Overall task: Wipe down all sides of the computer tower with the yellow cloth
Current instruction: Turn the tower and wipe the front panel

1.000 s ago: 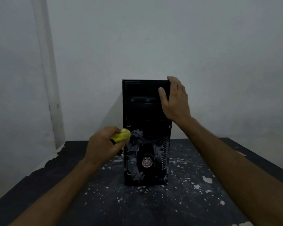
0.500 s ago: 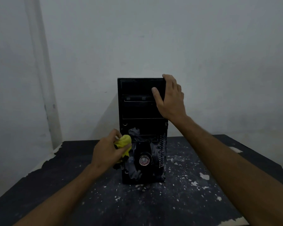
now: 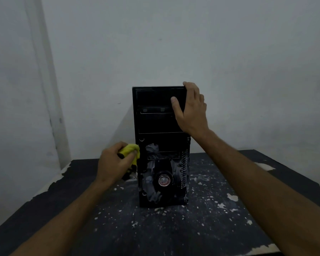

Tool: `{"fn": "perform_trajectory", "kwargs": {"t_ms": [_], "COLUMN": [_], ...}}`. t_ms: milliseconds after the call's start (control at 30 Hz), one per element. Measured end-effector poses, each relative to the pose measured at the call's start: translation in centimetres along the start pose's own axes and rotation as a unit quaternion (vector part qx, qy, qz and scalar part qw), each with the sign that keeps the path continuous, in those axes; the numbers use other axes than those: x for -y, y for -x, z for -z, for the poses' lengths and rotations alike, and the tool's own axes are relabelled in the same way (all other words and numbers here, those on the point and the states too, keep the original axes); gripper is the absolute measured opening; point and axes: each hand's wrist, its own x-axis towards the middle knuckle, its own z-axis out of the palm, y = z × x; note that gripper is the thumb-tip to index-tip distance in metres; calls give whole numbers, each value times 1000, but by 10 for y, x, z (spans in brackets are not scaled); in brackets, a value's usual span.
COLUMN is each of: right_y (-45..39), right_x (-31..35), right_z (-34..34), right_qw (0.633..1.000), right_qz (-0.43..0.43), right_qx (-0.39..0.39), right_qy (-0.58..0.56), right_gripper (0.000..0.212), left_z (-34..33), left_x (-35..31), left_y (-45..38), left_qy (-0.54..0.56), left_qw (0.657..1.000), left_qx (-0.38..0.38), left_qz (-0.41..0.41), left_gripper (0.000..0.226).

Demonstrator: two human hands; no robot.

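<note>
Tower (image 3: 159, 122) is tall and narrow; right hand (image 3: 191, 109) grips its top corner, left hand (image 3: 116, 161) clutches the cloth (image 3: 130, 150) against its side. Push too hard sideways and it could tip or skid on the flaky bench (image 3: 174, 228).

One head-worn wide-angle cam, facing fwd and slightly down at the upright black metal computer tower (image 3: 160, 145), which sits dead centre w/ its front panel toward the lens. Close range: both forearms enter from the bottom corners. Behind the tower is the plain grey wall (image 3: 211, 43); below it, the dark paint-flecked tabletop (image 3: 164, 233).
</note>
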Motion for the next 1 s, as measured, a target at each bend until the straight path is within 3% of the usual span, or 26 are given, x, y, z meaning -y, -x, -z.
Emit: {"fn": "perform_trajectory", "kwargs": {"t_ms": [200, 333, 600, 867, 1000], "right_y": [0, 0, 0, 1, -1], "right_x": [0, 0, 0, 2, 0], "right_z": [-1, -1, 2, 0, 2], "right_qw": [1000, 1000, 1000, 1000, 1000], "right_qz": [-5, -1, -3, -10, -3], "right_qx": [-3, -4, -5, -6, -9], "right_qy": [3, 0, 1, -6, -3], "right_gripper": [59, 59, 59, 58, 58], "left_z": [-3, 0, -6, -3, 3], "left_x": [13, 1, -11, -14, -24], "left_y": [27, -2, -3, 6, -15], "left_qy": [-64, -23, -46, -85, -87], "left_qw": [996, 1000, 994, 996, 994], "left_qx": [64, -22, -83, -28, -62], "left_qz": [19, 1, -52, -3, -23], "left_gripper": [31, 27, 27, 21, 19]}}
